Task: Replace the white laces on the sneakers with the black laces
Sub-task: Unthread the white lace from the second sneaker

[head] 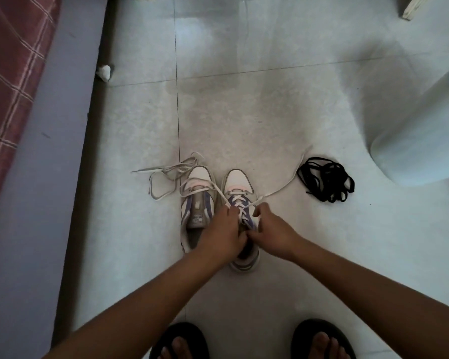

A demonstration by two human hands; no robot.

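Two sneakers sit side by side on the tiled floor [244,112] before you — your left hand [223,229] and right hand [270,225] meet over the right sneaker [237,181], pinching its white lace [283,186], the left sneaker [200,177] stands unlaced, black laces [325,180] bundled just right.

Pale grey floor tiles [244,112] are stretching across the room, crossed by thin grout lines and catching soft, dim reflections of daylight near the top. Along the left, a bed with a red checked cover [8,81] is sitting above a lavender-blue side panel [44,141]. A white cylindrical object [420,141] is leaning in from the right edge. A small crumpled white scrap [104,72] is lying beside the bed's base.
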